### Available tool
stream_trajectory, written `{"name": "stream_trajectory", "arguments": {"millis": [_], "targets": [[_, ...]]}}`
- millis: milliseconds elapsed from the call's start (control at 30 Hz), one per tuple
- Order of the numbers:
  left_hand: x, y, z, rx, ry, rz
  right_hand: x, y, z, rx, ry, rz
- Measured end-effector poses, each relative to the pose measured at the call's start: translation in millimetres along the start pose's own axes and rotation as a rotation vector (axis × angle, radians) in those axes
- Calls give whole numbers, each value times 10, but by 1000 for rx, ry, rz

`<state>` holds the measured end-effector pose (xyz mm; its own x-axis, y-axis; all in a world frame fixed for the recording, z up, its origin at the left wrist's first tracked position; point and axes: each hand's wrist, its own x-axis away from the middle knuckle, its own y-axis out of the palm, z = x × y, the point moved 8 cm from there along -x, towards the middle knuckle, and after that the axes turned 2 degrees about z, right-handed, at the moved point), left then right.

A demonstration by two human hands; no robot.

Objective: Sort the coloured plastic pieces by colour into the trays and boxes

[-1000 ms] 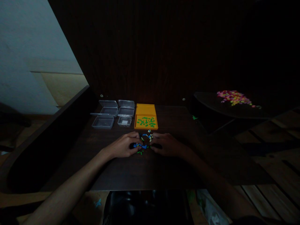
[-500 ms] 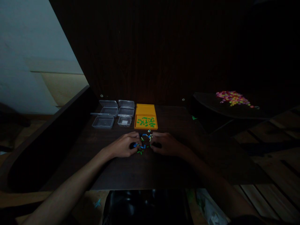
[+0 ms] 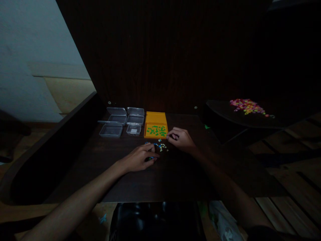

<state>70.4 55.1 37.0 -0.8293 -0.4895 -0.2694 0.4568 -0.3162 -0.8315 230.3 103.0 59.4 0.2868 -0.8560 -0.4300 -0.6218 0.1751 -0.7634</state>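
Observation:
On the dark tabletop my left hand (image 3: 141, 158) rests over a small pile of tiny toy building bricks, its fingers apart and some blue and green pieces partly hidden under them. More loose bricks (image 3: 162, 146), pale yellow, white and blue, lie just right of its fingertips. My right hand (image 3: 181, 139) is raised at the front right corner of an open yellow box (image 3: 155, 117). Thumb and fingers are pinched together there; whatever they hold is too small to make out. Many green bricks (image 3: 156, 130) are spread in the front half of the box.
Several clear plastic boxes (image 3: 110, 131) with raised lids stand left of the yellow box. At the right, a raised dark shelf (image 3: 218, 108) bears a heap of pink, red and yellow pieces (image 3: 248, 106). A dark back panel (image 3: 155, 60) rises behind.
My right hand has moved from the pile up and to the right, to the yellow box's corner. My left hand has shifted slightly right over the bricks, its fingers reaching further out.

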Motion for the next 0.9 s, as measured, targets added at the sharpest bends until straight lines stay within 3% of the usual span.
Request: {"name": "stream_trajectory", "arguments": {"millis": [300,533,767,900], "targets": [[-8,20,-23,0,-25,6,-48,166,217,143,126,-36],[-12,-4,-19,1,-30,15,-41,-3,186,102,59,-28],[5,-27,-54,26,-58,8,200,228,-289,-117,-171,-378],[13,-72,-79,31,-66,15,340,400,-481,-110,-179,-552]]}}
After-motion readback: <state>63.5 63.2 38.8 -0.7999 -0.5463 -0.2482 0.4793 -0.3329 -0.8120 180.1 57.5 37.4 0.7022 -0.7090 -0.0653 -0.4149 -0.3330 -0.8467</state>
